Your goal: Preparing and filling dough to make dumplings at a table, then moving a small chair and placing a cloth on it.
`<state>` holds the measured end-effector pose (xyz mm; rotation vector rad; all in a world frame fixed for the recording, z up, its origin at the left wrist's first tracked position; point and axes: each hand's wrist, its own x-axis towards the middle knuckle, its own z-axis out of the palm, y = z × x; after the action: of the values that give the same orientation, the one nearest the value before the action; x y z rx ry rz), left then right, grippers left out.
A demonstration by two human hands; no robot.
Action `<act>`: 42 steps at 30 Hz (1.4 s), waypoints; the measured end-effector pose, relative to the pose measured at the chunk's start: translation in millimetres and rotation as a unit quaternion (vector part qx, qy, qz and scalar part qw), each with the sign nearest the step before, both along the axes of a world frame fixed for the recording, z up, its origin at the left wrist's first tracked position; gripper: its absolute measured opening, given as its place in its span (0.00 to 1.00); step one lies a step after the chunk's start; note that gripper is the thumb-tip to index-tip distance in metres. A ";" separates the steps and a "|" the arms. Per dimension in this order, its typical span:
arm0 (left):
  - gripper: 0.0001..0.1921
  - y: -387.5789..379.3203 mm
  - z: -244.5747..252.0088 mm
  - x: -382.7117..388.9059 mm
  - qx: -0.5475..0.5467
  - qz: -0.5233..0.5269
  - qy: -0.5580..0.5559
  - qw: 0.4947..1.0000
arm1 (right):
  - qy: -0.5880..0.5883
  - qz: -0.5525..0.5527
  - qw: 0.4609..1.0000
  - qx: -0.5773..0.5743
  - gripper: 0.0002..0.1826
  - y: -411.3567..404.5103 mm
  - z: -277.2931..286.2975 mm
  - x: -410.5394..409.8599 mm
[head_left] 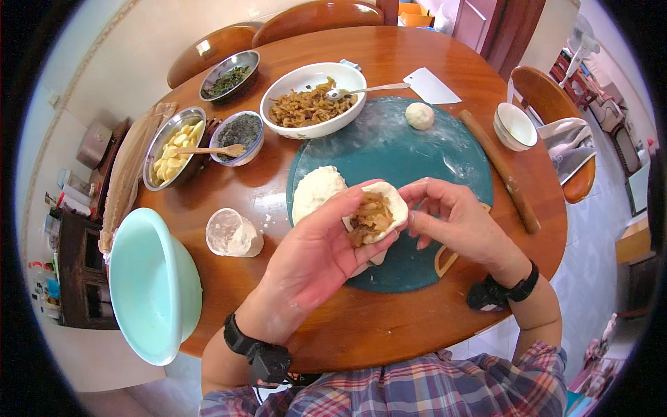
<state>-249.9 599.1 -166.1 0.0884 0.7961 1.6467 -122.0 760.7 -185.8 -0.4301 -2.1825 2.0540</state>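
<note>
My left hand (pixel 323 250) cups a round dough wrapper (pixel 396 204), with cooked shredded filling (pixel 372 215) lying in its hollow. The wrapper's edge is raised around the filling, and its left part is behind my thumb. At its right edge, the thumb and forefinger of my right hand (pixel 458 219) pinch the dough. Both hands are above a floured teal mat (pixel 385 151). A large dough lump (pixel 317 190) sits on the mat's left side, partly covered by my left hand. Near the mat's far edge lies a small dough ball (pixel 420 115).
A rolling pin (pixel 500 172) lies along the mat's right side. Beyond the mat stands a white bowl of filling (pixel 276 122) with a spoon (pixel 372 88). Leftward are a bowl of dark paste (pixel 237 133), a metal bowl of yellow pieces (pixel 151 174), a flour-dusted cup (pixel 234 233) and a mint basin (pixel 140 286).
</note>
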 end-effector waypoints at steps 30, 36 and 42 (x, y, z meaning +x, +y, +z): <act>0.19 -29.9 -0.1 -5.7 -0.048 -0.008 0.135 0.990 | 0.026 -0.030 0.994 -0.101 0.15 -47.5 10.5 0.3; 0.19 -22.6 -8.4 -8.0 -0.020 -0.042 0.198 0.979 | 0.015 -0.021 0.998 -0.051 0.16 -36.3 5.0 -6.2; 0.19 -20.3 -14.4 -6.7 -0.043 -0.043 0.184 0.981 | 0.047 -0.032 0.998 -0.007 0.11 -33.2 -3.7 -7.2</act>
<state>-256.5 578.8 -180.5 0.3703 1.1253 1.5310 -129.2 727.5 -189.4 -0.3916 -2.0742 2.0149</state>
